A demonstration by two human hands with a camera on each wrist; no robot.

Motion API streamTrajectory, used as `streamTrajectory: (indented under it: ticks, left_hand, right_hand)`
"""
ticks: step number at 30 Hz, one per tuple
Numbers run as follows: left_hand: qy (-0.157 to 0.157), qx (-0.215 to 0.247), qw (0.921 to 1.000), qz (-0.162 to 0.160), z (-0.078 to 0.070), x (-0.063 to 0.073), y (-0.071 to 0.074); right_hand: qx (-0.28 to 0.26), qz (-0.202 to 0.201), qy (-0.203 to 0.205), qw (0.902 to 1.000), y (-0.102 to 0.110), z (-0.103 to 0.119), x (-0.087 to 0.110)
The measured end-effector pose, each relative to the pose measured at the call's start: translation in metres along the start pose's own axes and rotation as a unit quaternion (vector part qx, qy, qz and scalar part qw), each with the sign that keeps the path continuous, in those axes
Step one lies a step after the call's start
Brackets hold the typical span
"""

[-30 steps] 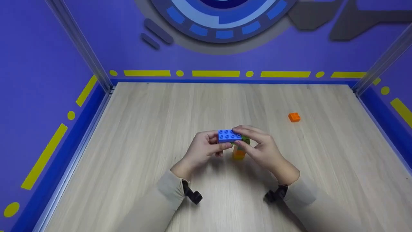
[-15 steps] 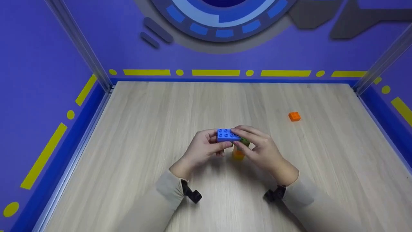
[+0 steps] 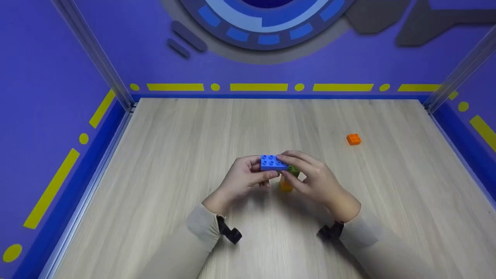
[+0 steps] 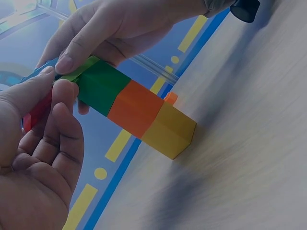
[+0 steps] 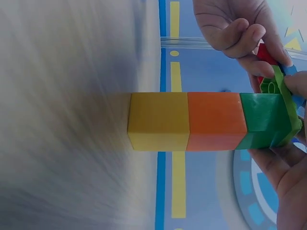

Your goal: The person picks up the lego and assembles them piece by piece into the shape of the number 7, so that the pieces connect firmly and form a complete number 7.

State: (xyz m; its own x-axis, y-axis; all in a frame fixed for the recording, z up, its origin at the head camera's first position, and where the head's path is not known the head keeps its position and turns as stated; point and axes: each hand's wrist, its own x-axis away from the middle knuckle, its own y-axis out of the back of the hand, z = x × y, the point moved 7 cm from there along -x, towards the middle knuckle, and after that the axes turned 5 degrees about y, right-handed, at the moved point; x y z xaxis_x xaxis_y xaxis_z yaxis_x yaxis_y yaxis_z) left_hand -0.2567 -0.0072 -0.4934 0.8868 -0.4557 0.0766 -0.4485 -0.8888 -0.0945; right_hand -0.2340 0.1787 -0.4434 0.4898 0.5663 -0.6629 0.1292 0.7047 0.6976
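Note:
A blue brick (image 3: 271, 162) with studs up lies across the top of a brick stack. My left hand (image 3: 246, 172) grips its left end, thumb along the near side. A red brick (image 4: 36, 115) shows below it by my left fingers. My right hand (image 3: 314, 176) pinches the right end, fingertips over the studs. Underneath is a light green piece (image 4: 81, 69), then a column of a dark green brick (image 5: 263, 120), an orange brick (image 5: 216, 120) and a yellow brick (image 5: 158, 122), the yellow one lowest. Fingers hide part of the upper bricks.
A loose orange brick (image 3: 353, 139) lies on the wooden table (image 3: 186, 131) at the back right. Purple-blue walls (image 3: 255, 69) with yellow marks bound the table at the back and both sides.
Both hands keep their hold on the stack. My right fingertips now cover more of the blue brick's right-end studs, and the brick appears slightly further left.

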Motion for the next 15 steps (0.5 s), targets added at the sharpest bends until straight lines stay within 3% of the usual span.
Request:
streamTrajectory:
  ticks: [15]
  left_hand:
    - [-0.002,-0.008,1.0,0.004,-0.0007,-0.0006,0.0016]
  right_hand:
    - [0.04,0.028,0.02,0.9986,0.0003,-0.001,-0.0001]
